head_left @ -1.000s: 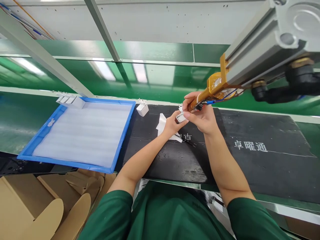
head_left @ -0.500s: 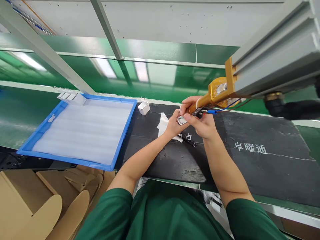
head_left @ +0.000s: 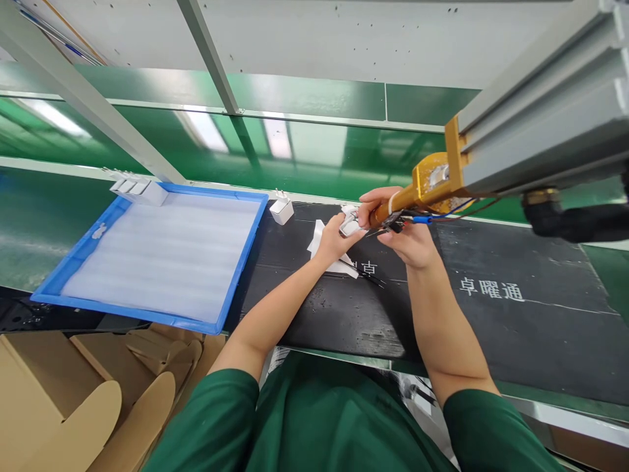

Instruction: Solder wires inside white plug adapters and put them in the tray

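Observation:
My left hand [head_left: 337, 241] is closed around a small white plug adapter [head_left: 350, 225], its rounded end face toward me. My right hand [head_left: 413, 244] is curled around the tip of an orange-gold tool [head_left: 405, 198], its upper fingertips against the adapter and its thumb lower and apart. The tool hides what these fingers grip. Under my left hand lie a white cloth or paper [head_left: 316, 237] and black tweezers [head_left: 368, 274]. Another white adapter [head_left: 282, 211] stands on the black mat [head_left: 339, 311], prongs up.
A blue tray [head_left: 223, 305] with a white foam liner is at the left, with several white adapters [head_left: 142, 190] at its back corner. The tool hangs from a thick grey metal arm [head_left: 535, 111] at the right. Cardboard pieces [head_left: 44, 380] fill the lower left.
The held adapter has shifted slightly up and left with my left hand. My right thumb has come away from it and moved right. The view has shifted slightly.

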{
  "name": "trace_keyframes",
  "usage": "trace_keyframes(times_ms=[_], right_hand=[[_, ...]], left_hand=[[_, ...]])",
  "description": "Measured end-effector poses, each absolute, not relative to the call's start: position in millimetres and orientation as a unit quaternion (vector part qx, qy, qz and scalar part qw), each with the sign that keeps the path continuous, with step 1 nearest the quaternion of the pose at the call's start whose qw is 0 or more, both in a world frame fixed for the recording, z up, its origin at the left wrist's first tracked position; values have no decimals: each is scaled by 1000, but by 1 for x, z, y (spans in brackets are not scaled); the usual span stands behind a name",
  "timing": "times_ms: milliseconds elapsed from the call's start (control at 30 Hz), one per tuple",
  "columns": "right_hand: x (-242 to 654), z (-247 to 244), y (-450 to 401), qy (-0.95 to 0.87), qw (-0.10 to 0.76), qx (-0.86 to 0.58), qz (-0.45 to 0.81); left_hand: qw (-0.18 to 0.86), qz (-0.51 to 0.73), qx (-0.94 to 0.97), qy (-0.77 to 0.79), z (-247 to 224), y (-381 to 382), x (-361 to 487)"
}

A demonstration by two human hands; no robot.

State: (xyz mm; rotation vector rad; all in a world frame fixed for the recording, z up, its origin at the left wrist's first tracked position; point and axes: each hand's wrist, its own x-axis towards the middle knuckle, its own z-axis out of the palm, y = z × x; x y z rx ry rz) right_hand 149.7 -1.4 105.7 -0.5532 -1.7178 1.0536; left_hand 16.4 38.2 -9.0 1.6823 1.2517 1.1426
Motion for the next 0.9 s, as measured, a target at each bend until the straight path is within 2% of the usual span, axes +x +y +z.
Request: trace_keyframes(times_ms=[200, 500, 900], right_hand=[[179, 108, 9, -726, 483, -285, 398], [207, 104, 17, -710, 482, -359, 367], [208, 105, 17, -716, 472, -369, 357]], left_hand=[[405, 464, 634, 467, 1, 41, 1], [563, 440, 587, 381, 10, 28, 7], [571, 385, 620, 375, 15, 21, 6]])
